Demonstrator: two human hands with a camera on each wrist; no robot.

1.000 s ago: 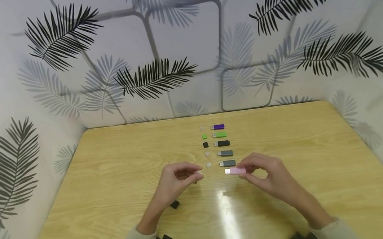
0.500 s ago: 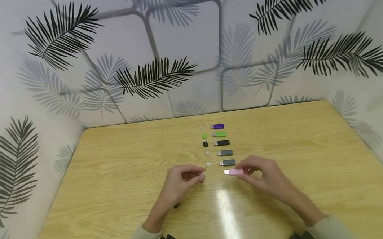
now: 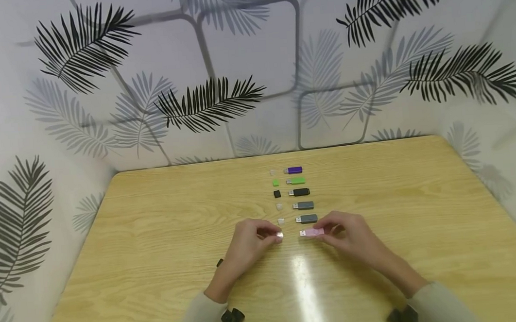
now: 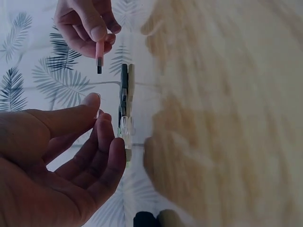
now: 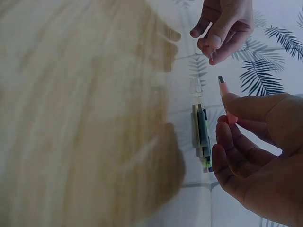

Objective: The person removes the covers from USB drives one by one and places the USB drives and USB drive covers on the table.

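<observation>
My right hand (image 3: 351,231) pinches a pink USB stick (image 3: 313,232) by its rear end, its bare metal plug pointing left. Facing it across a small gap, my left hand (image 3: 250,242) holds a small clear cap (image 3: 280,234) between thumb and fingertips. In the left wrist view the fingers mostly hide this cap, while the pink stick's plug (image 4: 99,66) shows above it. Just beyond the hands lie two grey USB sticks, the nearer grey stick (image 3: 307,219) with a clear cap (image 3: 280,221) apart on its left.
Farther back in the same column lie a black USB stick (image 3: 299,192), a green USB stick (image 3: 296,181) and a purple USB stick (image 3: 293,170). Left of them are a black cap (image 3: 277,194), a green cap (image 3: 275,183) and a clear cap (image 3: 272,172). A leaf-patterned cloth (image 3: 252,49) rises behind the wooden table (image 3: 168,209).
My left hand has moved right with the clear cap, and my right hand has shifted slightly left with the pink USB stick. The gap between them is smaller. The rows have not moved.
</observation>
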